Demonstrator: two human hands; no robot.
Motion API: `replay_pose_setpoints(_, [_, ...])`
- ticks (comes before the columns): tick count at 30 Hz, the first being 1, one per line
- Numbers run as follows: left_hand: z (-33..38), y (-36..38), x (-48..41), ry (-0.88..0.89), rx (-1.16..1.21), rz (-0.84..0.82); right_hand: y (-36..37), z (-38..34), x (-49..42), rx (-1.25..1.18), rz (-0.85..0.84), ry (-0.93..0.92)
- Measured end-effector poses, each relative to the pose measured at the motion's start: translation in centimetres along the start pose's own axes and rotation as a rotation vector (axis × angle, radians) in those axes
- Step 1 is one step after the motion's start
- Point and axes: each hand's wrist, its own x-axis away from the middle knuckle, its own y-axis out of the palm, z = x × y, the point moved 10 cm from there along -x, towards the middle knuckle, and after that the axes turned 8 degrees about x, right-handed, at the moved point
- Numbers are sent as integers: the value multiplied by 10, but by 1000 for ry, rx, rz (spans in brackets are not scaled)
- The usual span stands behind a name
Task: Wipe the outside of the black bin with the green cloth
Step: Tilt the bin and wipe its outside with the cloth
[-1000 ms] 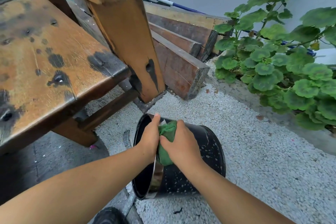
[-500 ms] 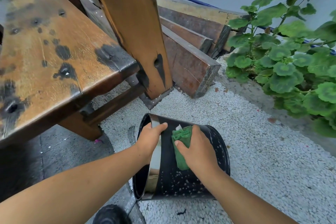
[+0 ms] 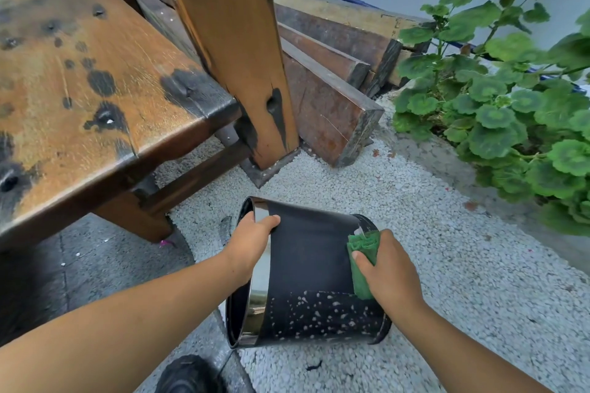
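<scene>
The black bin [image 3: 306, 268] lies on its side on white gravel, its open mouth pointing left. Its upper side looks plain black, while the lower band carries many white specks. My left hand [image 3: 252, 242] grips the bin's shiny rim near the top of the mouth. My right hand [image 3: 388, 274] presses the folded green cloth [image 3: 362, 260] flat against the bin's outer wall, close to its base end on the right. Part of the cloth is hidden under my fingers.
A stained wooden bench [image 3: 95, 89] with a thick leg [image 3: 236, 51] stands at the left and behind. Wooden beams [image 3: 332, 73] lie stacked against the wall. A leafy green plant [image 3: 510, 105] fills the right. A dark round object [image 3: 188, 375] sits at the bottom edge.
My right hand has slid the green cloth across the bin's wall from the rim toward the base end on the right. The wiped stretch now looks free of specks. My left hand stays on the rim.
</scene>
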Motion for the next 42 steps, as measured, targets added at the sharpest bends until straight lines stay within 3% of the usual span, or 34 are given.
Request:
replay_pose_setpoints(2, [7,2,6,11,-129,-14,-2,9,0,-11,15,16])
replay_pose_setpoints(6, [-11,19,32,-173,144,-283,-2,24,-3,2,14,52])
replay_pose_setpoints(9, [-37,27,62,-244,126,-450,-4,39,-5,10,17,103])
replay_pose_setpoints(13, [-51,18,68,-207,51,-364,-5,40,-6,-4,16,112])
replay_pose_setpoints(18, [-13,16,56,-91,43,-225,-33,12,-15,-147,81,82])
replay_pose_setpoints(21, [15,24,47,-72,110,-230,-51,-19,-13,-280,108,16])
replay_pose_setpoints(27, [32,36,48,-52,3,-59,-68,-85,10,-509,3,-78])
replay_pose_setpoints(33, [19,68,50,-142,289,-213,-52,-130,37,-298,-73,-190])
replay_pose_setpoints(38, [18,64,47,-145,282,-248,-39,-128,41,-353,-124,-198])
replay_pose_setpoints(42, [17,58,48,-162,222,-207,-33,-124,39,-294,-70,-220])
